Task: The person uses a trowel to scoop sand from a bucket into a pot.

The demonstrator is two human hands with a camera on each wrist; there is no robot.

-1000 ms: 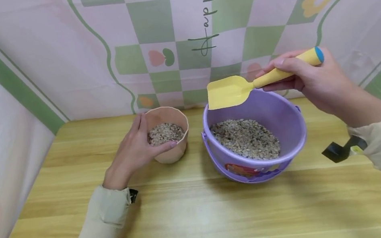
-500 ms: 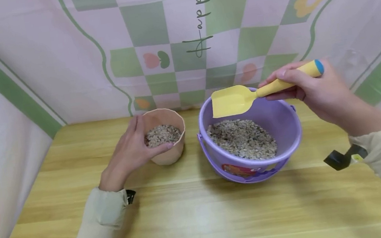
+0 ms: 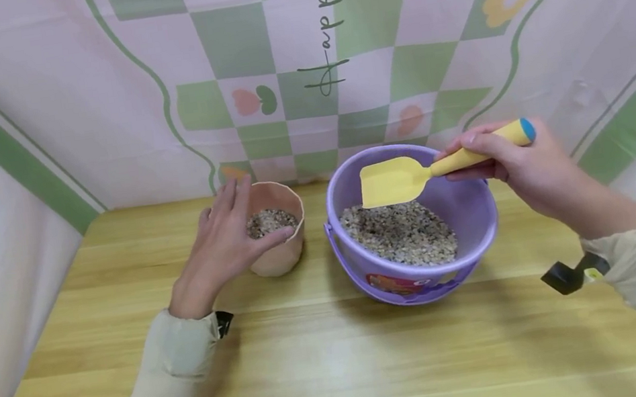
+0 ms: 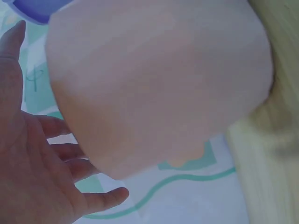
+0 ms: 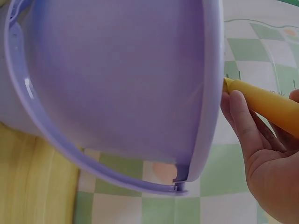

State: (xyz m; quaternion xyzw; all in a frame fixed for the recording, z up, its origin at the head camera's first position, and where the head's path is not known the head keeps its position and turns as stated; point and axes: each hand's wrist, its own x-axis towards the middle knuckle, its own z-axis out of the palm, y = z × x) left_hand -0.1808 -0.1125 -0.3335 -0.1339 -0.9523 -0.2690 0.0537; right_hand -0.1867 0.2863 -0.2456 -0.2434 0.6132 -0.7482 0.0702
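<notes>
My right hand (image 3: 511, 164) pinches the yellow handle of a toy shovel (image 3: 393, 181), whose flat blade hangs level over the opening of a purple bucket (image 3: 338, 236). Coarse gravel (image 3: 405, 237) lies in the bucket's bottom. On the left stands a peach-coloured pot (image 3: 283, 257) with similar gravel inside. My left hand (image 3: 220, 239) hovers over the pot's left rim, fingers spread and thumb extended across the front. In the left wrist view, the fingers fan out beside the pot's rim. From the right wrist view, the bucket's wall hides the shovel's blade.
A wooden tabletop (image 3: 328, 360) bears both containers. Behind them hangs a green-and-white checked cloth (image 3: 296, 45), close to the bucket's back. The bucket's purple carrying handle (image 5: 74, 158) is folded down along its near side.
The shovel has come down from above the bucket's far rim to over its opening. My left hand has loosened from the pot's rim and lifted its fingers. The whole scene shifts slightly left.
</notes>
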